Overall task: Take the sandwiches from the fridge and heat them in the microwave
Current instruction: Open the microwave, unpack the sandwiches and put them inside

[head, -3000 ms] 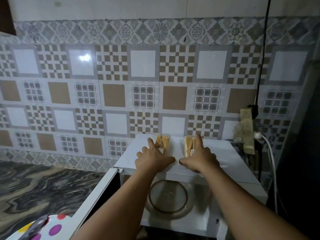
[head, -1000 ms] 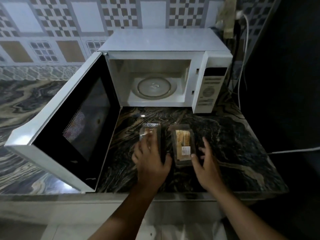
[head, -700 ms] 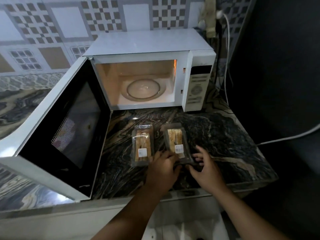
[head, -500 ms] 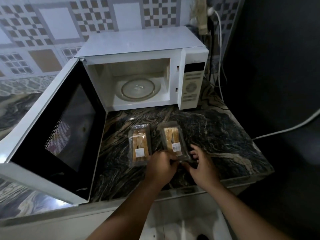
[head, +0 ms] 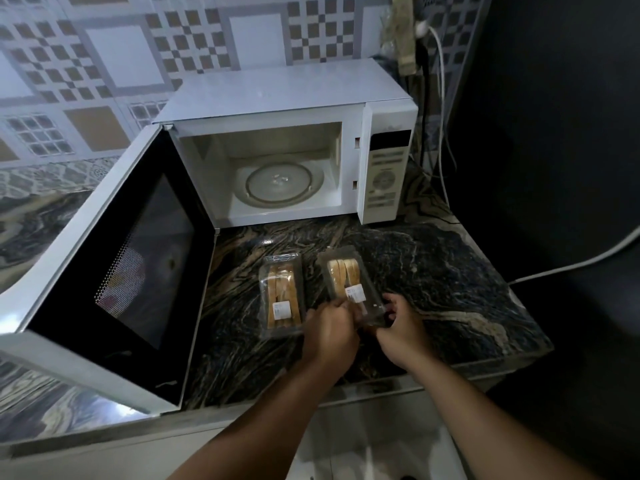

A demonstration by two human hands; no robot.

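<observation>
Hands: left hand (head: 330,329) and right hand (head: 401,329) both pinch the near end of the right sandwich pack (head: 349,284).
Left sandwich pack (head: 281,294): flat on the counter (head: 450,278), just left of the gripped pack.
Microwave (head: 287,98): beyond the grip, door (head: 114,268) swung open leftward, glass plate (head: 284,184) bare inside.

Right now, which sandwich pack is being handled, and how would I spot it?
Find the open white microwave; two clear sandwich packs lie on the dark counter before it. It is the right pack, with both hands at its near end; the left pack lies untouched.
</observation>
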